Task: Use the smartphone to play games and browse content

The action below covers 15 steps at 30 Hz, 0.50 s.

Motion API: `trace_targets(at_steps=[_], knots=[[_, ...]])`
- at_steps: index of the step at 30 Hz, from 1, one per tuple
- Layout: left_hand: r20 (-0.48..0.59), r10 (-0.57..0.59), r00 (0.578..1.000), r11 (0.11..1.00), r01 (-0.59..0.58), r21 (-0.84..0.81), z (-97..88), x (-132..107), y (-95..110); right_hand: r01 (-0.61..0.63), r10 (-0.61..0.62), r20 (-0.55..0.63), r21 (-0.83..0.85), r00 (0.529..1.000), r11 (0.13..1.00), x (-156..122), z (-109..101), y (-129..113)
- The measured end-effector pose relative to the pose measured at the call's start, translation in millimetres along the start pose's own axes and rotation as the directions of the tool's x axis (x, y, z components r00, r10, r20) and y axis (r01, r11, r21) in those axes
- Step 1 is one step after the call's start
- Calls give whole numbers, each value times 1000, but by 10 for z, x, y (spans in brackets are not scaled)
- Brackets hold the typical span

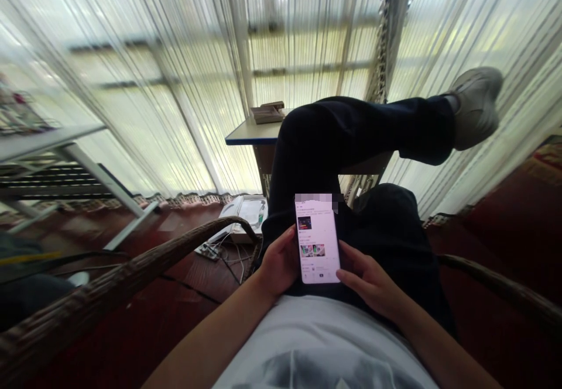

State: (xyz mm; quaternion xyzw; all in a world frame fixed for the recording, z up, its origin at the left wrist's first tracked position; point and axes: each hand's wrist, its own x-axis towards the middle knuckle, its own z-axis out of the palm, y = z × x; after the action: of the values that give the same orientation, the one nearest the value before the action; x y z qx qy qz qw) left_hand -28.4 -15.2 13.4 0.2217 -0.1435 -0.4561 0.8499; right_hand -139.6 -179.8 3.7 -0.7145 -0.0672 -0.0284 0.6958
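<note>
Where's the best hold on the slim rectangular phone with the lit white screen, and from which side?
Probably the two long edges of the phone, lower half, from left and right. It is flat, longer than wide, with its lit screen facing the wearer, so edge holds should leave it uncovered. The bare left hand and bare right hand are at these edges.

A lit phone (pixel 318 239), probably tilted, sits portrait-wise between both hands (pixel 280 265).

can't read anything from where i stand. on the phone (pixel 319 237): rows of tiny text around small thumbnails (pixel 306 251), little marks along the bottom edge, all too small; top strip pixelated. white shirt (pixel 333 319): grey print (pixel 373 372) on the front, no letters i can make out.
</note>
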Motion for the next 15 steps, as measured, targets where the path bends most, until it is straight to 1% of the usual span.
trace_targets(at_steps=[4,6,8,9,11,13,15], knots=[[-6,-9,1000,1000,9,-20,27,20,15,8,-8,-7,-2,1000,1000,-21,12,16],[-25,-28,999,999,27,-41,54,21,21,6,-7,-25,-39,1000,999,-35,43,-23],[-42,-11,999,1000,10,-29,98,15,19,-11,5,-58,-112,998,994,-62,82,-79],[-56,23,998,1000,-23,0,124,12,15,-26,13,-73,-173,997,985,-83,101,-106],[-100,141,985,985,-129,117,171,10,2,-39,12,-83,-341,996,939,-139,134,-141],[-158,273,949,937,-225,266,195,18,-8,-13,-21,-61,-518,998,856,-201,158,-137],[-201,369,907,886,-279,370,193,35,-9,28,-64,-35,-621,997,783,-250,179,-104]])
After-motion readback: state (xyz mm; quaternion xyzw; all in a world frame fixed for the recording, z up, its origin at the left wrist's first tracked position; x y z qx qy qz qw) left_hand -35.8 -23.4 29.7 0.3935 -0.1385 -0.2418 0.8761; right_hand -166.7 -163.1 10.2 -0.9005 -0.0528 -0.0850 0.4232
